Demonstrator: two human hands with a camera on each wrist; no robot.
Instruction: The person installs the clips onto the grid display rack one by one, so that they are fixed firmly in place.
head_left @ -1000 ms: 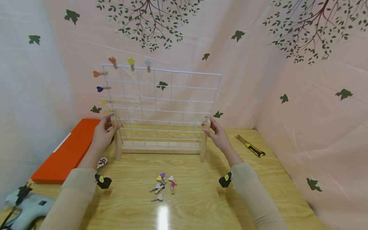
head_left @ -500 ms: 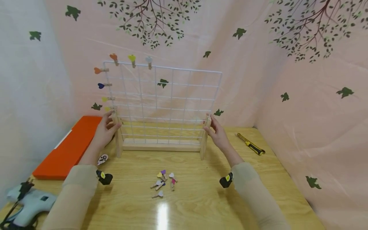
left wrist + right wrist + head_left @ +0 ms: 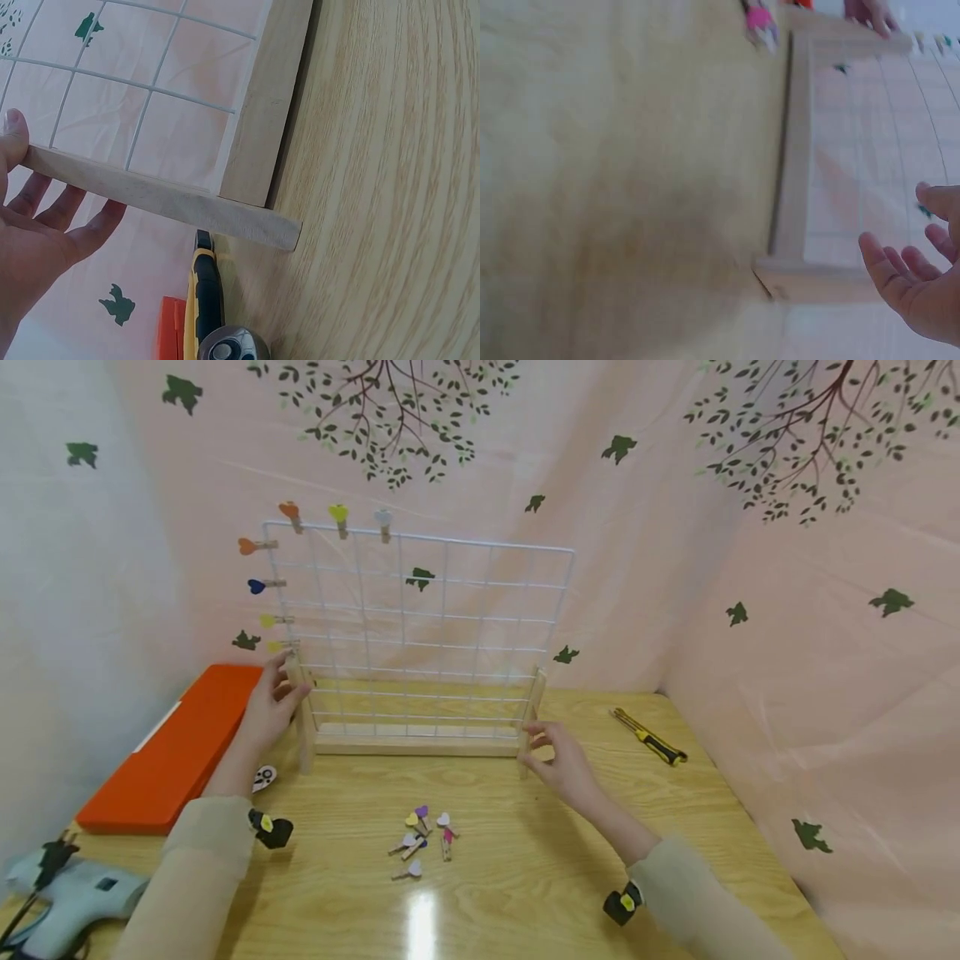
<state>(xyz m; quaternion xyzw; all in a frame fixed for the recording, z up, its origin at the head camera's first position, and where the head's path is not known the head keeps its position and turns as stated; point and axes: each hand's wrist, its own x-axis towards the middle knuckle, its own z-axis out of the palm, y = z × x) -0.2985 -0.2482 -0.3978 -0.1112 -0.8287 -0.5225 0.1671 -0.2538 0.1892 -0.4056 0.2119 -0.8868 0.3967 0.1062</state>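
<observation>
A white wire grid [image 3: 442, 582] stands upright in a pale wooden stand [image 3: 420, 747]. Heart-topped clothespins clip along it: an orange one [image 3: 289, 512], a yellow one [image 3: 339, 514] and a pale blue one on the top wire, with several more down the left edge, including a dark blue one [image 3: 257, 586]. My left hand [image 3: 266, 706] holds the left post [image 3: 165, 196], thumb on one side and fingers on the other. Near the lower part of the right post [image 3: 535, 689], my right hand [image 3: 566, 768] has its fingers spread and loosely bent, gripping nothing; the right wrist view is blurred.
Several loose heart clothespins [image 3: 408, 845] lie in front of the stand. An orange-red case [image 3: 172, 752] and a glue gun [image 3: 82, 893] sit at left. Behind my left arm is a ratchet [image 3: 229, 346]. A yellow-and-black tool [image 3: 651, 739] lies at right.
My right hand has let go of the top of the right post and moved down toward its lower end. The left hand stays on its post.
</observation>
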